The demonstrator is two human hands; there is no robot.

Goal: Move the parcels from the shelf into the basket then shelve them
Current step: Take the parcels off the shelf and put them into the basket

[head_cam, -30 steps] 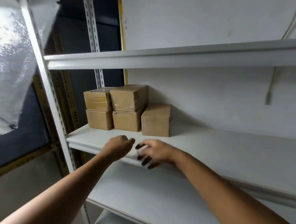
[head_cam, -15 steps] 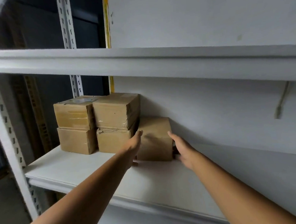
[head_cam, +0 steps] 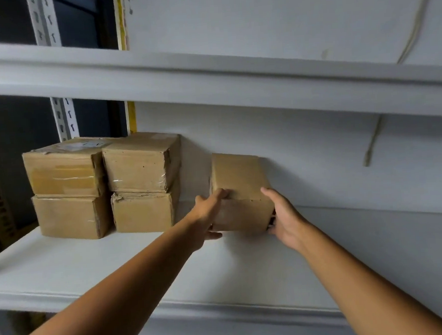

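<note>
A single brown cardboard parcel point(head_cam: 238, 184) sits tilted on the white shelf point(head_cam: 91, 268), a gap apart from the other parcels. My left hand point(head_cam: 207, 215) grips its left side, fingers over the top edge and thumb low. My right hand point(head_cam: 283, 215) grips its right side, fingers hidden behind the box. Two stacks of two taped brown parcels point(head_cam: 103, 186) stand at the shelf's back left. No basket is in view.
An upper white shelf point(head_cam: 209, 84) runs close overhead. A perforated metal upright point(head_cam: 64, 118) stands behind the stacks. A pale cord point(head_cam: 370, 143) hangs on the white wall at right. Another shelf edge shows below.
Both hands reached from the shelf's front edge to the single parcel and took hold of it. The parcel has shifted right, away from the stacks, and now tilts.
</note>
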